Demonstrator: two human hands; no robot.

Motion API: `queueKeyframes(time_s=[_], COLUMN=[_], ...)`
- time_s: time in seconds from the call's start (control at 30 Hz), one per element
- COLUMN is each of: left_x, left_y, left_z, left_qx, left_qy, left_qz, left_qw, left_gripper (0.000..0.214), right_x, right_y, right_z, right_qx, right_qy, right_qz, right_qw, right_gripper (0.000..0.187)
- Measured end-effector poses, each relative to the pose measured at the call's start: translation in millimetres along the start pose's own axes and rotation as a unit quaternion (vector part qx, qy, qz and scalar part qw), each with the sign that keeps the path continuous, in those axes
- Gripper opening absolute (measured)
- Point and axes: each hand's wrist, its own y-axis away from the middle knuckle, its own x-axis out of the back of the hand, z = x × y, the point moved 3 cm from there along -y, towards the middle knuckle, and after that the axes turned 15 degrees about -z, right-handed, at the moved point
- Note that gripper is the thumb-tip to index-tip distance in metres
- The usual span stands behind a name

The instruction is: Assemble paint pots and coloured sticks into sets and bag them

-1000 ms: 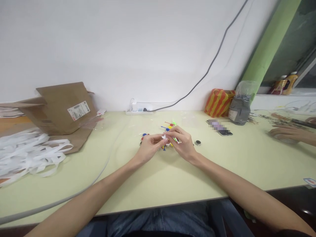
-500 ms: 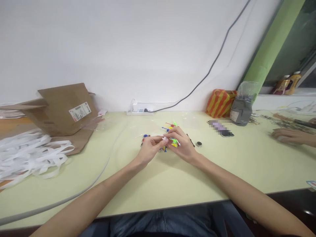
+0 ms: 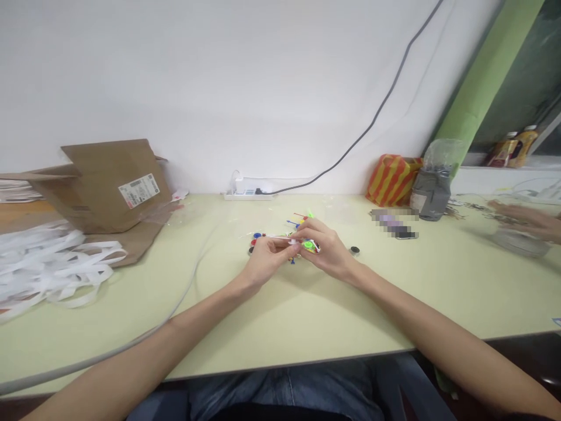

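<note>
My left hand (image 3: 268, 258) is closed in a pinch on a small white piece (image 3: 293, 241) with a thin white strip running left from it. The fingertips of my right hand (image 3: 326, 248) close on the same piece from the other side, and the fingers hide most of it. Beneath the right fingers shows a bright green and yellow plastic part (image 3: 310, 246). Small blue and red round parts (image 3: 256, 236) lie just left of my left hand. Thin blue and red sticks (image 3: 294, 222) poke out behind the hands.
A black round lid-like thing (image 3: 355, 251) and a phone (image 3: 405, 233) lie to the right. At the left are a cardboard box (image 3: 109, 193), white ribbon (image 3: 56, 269) and a grey cable (image 3: 179, 304). A power strip (image 3: 248, 196) lies by the wall. Another person's hand (image 3: 526, 219) is far right.
The white strip shows more plainly between my hands, which stay together in nearly the same place. The other person's hand has lifted and is blurred. The view has shifted slightly.
</note>
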Motion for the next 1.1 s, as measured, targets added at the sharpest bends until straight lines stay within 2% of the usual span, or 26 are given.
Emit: queueKeyframes(time_s=[0.1, 0.17, 0.3, 0.43, 0.53, 0.6, 0.67, 0.73, 0.8, 0.87, 0.9, 1.0, 1.1], left_x=[6.2, 8.6, 7.6, 5.3, 4.5, 4.2, 4.4, 5.1, 6.5, 7.4, 7.6, 7.9, 8.0], left_y=[-0.5, -0.4, 0.4, 0.3, 0.2, 0.8, 2.0, 3.2, 3.8, 3.6, 3.4, 2.7, 2.6], left_z=[-3.0, -2.1, 3.9, 4.7, 3.7, 4.6, 7.8, 11.1, 12.8, 12.3, 11.5, 9.3, 8.3], left_qx=[-0.01, -0.027, -0.072, -0.081, -0.072, -0.066, -0.067, -0.066, -0.061, -0.056, -0.055, -0.055, -0.058], left_qy=[-0.026, -0.07, -0.154, -0.171, -0.137, -0.098, -0.084, -0.09, -0.096, -0.095, -0.095, -0.1, -0.104], left_qz=[0.041, 0.049, 0.038, 0.034, 0.039, 0.044, 0.054, 0.064, 0.075, 0.076, 0.073, 0.064, 0.063], left_qw=[0.999, 0.996, 0.985, 0.981, 0.987, 0.992, 0.993, 0.992, 0.991, 0.991, 0.991, 0.991, 0.991], left_gripper=[0.033, 0.031, 0.021, 0.022, 0.024, 0.038, 0.047, 0.044, 0.04, 0.037, 0.037, 0.035, 0.034], right_x=[5.2, 7.9, 5.5, 3.1, 13.0, 24.7, 37.2, 46.4, 51.0, 48.0, 45.5, 33.7, 22.3], right_y=[-1.0, -1.0, -2.1, -4.5, -5.5, -6.9, -9.9, -15.0, -20.3, -23.6, -24.6, -25.7, -27.2], right_z=[-0.5, -3.6, -10.9, -15.5, -10.5, 4.7, 31.9, 68.0, 105.5, 139.3, 151.9, 175.4, 185.2], right_qx=[-0.01, -0.029, -0.06, -0.063, -0.062, -0.087, -0.136, -0.203, -0.285, -0.387, -0.413, -0.46, -0.486], right_qy=[-0.061, -0.093, -0.103, -0.087, -0.084, -0.077, -0.057, -0.025, 0.055, 0.124, 0.136, 0.158, 0.179], right_qz=[-0.056, -0.034, 0.051, 0.042, 0.051, 0.078, 0.104, 0.1, 0.071, -0.012, -0.03, -0.058, -0.075], right_qw=[0.996, 0.995, 0.992, 0.993, 0.993, 0.99, 0.984, 0.974, 0.954, 0.914, 0.9, 0.872, 0.852], right_gripper=[0.027, 0.028, 0.019, 0.017, 0.017, 0.018, 0.021, 0.025, 0.024, 0.024, 0.024, 0.021, 0.02])
